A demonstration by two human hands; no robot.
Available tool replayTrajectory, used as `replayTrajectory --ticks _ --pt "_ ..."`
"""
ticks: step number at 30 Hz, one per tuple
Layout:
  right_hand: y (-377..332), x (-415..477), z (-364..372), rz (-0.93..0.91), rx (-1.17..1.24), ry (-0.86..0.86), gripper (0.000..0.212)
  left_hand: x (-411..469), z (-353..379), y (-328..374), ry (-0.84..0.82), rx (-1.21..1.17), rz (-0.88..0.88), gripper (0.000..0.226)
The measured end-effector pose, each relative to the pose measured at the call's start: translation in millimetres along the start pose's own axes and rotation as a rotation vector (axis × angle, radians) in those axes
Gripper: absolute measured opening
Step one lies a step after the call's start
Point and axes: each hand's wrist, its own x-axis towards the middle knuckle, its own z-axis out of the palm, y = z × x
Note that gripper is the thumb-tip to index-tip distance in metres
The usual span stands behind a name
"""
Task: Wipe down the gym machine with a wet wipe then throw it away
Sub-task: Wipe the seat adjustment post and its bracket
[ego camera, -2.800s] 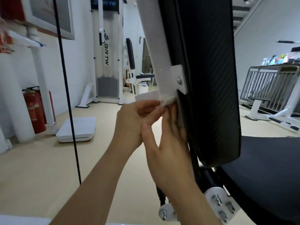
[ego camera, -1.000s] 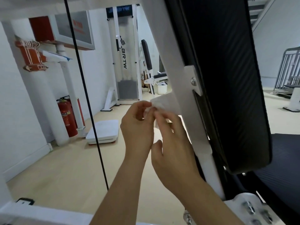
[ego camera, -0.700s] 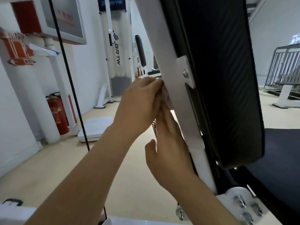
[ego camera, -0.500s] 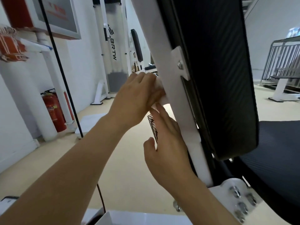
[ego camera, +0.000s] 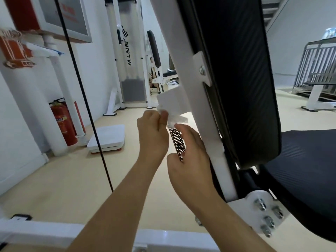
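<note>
Now wet wipe (ego camera: 173, 118) in left hand (ego camera: 151, 132)

Looks like a small gym. Big black padded backrest (ego camera: 236, 79) on a white frame (ego camera: 203, 124) fills the right side, another white weight-stack machine (ego camera: 131, 70) stands in the upper middle, and a red fire extinguisher (ego camera: 62, 122) sits at the left wall.

One view only, head-worn, wide-angle. Looking forward and slightly down, close in behind the white frame post (ego camera: 203, 113) and black back pad (ego camera: 236, 79) of the machine. Both forearms reaching in from bottom edge, hands near centre. Beyond, floor (ego camera: 54, 179) and wall stretching off left; edges bowed by the lens.
</note>
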Motion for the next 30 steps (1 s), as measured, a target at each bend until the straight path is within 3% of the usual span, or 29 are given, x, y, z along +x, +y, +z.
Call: replayTrajectory --ticks 3,7,9,11,13,15,18,20,25,30 --pt "-4 -2 -1 -0.031 -0.051 0.006 0.067 -8 -25 -13 -0.106 0.148 0.031 0.02" --pt "-4 1 -2 -0.064 -0.054 0.024 0.07 6 -41 25 0.187 0.004 0.084 0.011" --pt "1 0 -1 -0.054 -0.054 0.038 0.073 8 -31 38 0.119 0.074 0.261 0.016" --pt "10 -3 0 -0.033 -0.054 0.071 0.075 0 -13 31 0.008 0.284 0.502 0.016" --pt "18 -8 0 0.006 -0.061 0.09 0.074 -10 0 18 -0.019 0.438 0.631 0.01" --pt "23 -12 -2 0.0 -0.066 0.124 0.072 -15 1 18 -0.007 0.386 0.582 0.011" --pt "19 -11 -10 -0.057 -0.067 0.204 0.071 -9 -11 43 0.118 0.015 0.274 0.016" --pt "14 -7 -14 -0.067 -0.077 0.194 0.073 0 -12 57 0.165 -0.127 0.206 0.014" --pt "27 -16 -7 0.025 -0.028 0.201 0.071 -17 13 53 -0.008 0.063 0.632 0.021" --pt "56 -60 -2 0.262 0.096 0.182 0.059 -63 32 18 -0.215 0.177 0.815 0.027"
